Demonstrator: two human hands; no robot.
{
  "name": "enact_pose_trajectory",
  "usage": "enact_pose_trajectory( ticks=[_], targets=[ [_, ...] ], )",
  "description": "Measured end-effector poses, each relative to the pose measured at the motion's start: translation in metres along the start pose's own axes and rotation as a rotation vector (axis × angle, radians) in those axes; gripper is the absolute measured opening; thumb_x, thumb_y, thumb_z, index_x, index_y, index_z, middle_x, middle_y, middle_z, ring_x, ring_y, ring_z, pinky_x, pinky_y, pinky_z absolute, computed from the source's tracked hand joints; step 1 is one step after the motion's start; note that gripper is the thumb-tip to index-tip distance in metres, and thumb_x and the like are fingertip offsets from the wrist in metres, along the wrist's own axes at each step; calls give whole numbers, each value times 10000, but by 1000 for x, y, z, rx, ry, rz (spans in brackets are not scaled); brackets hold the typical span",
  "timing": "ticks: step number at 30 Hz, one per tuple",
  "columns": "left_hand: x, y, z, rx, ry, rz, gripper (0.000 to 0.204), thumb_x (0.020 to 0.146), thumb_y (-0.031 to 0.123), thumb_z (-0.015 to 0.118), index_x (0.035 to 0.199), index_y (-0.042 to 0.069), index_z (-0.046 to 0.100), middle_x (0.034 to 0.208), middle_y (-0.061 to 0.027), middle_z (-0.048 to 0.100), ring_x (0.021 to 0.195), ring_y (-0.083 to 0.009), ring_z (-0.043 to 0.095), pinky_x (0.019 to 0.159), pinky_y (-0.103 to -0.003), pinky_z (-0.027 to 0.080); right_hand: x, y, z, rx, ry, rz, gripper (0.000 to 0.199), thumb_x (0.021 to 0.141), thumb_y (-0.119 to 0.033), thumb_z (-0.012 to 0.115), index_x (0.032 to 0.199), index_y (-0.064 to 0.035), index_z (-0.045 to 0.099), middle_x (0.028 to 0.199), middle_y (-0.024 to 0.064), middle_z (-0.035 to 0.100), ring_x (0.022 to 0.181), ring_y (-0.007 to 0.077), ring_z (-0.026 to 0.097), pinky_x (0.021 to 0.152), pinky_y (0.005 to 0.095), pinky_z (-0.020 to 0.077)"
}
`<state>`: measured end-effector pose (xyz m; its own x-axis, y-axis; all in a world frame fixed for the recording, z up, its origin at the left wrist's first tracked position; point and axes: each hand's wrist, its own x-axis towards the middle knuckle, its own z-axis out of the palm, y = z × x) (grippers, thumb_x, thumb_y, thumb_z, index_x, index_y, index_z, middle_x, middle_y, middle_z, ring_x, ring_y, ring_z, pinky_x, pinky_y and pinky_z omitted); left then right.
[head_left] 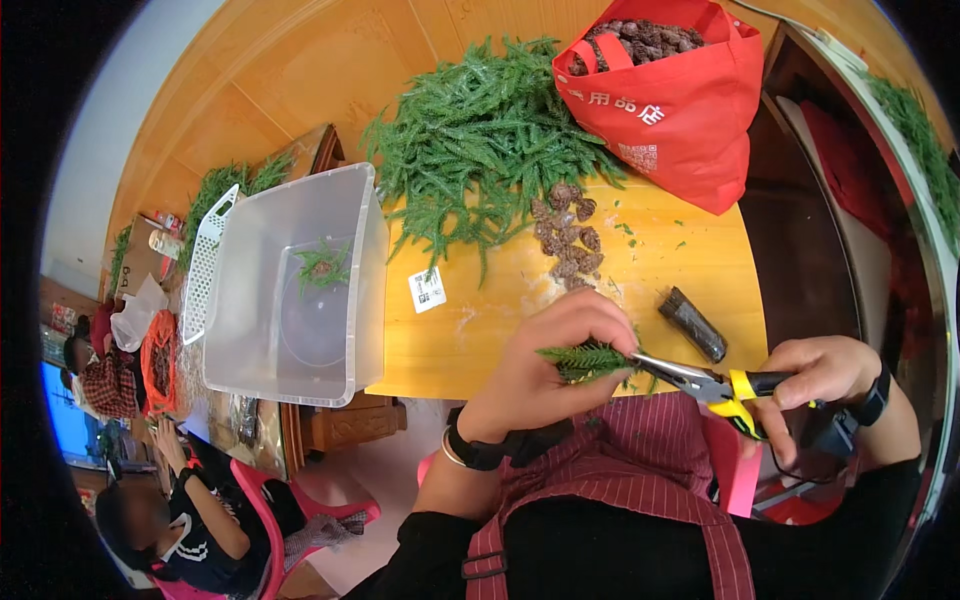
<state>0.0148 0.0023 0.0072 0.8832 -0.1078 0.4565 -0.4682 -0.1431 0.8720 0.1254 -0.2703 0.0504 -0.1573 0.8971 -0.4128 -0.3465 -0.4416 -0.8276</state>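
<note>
At lower centre of the frame, a green fir sprig (588, 358) is pinched in the left hand (548, 372), while yellow-handled pliers (700, 381) are gripped in the right hand (812, 378), jaws at its stem. Trimming or wiring seems underway; a steady squeeze is likely needed. Open tabletop (690, 262) lies just above.

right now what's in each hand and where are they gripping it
The left hand pinches a green sprig at its stem end. The right hand grips pliers by the yellow and black handles, tips at the sprig.
</note>
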Motion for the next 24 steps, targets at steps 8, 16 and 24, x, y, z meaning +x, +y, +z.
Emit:
enact_pose_trajectory(
  ticks=[8, 16, 24],
  targets=[
    [-1, 0, -4, -233, 34, -5, 149, 657, -28, 641, 771, 37, 569, 852, -94, 557, 794, -182, 536, 736, -279, 422, -1, -20, 12, -168, 38, 49, 282, 914, -192, 476, 1000, 22, 637, 980, 84, 650, 895, 159, 578, 822, 241, 405],
    [0, -1, 3, 214, 273, 69, 211, 613, -43, 658, 787, 27, 560, 840, -83, 536, 772, -162, 528, 699, -261, 429, 15, -24, 33, -1224, 712, -407, 232, 697, -205, 703, 753, -6, 597, 737, 134, 584, 785, 340, 567, 807, 415, 434],
    [1, 2, 7, 214, 273, 24, 211, 601, -33, 678, 767, 30, 564, 831, -78, 538, 766, -162, 533, 687, -254, 430, 31, -7, 23, -1488, 948, -528, 285, 615, -216, 714, 740, -1, 575, 780, 135, 575, 904, 357, 532, 786, 416, 429]
  ],
)
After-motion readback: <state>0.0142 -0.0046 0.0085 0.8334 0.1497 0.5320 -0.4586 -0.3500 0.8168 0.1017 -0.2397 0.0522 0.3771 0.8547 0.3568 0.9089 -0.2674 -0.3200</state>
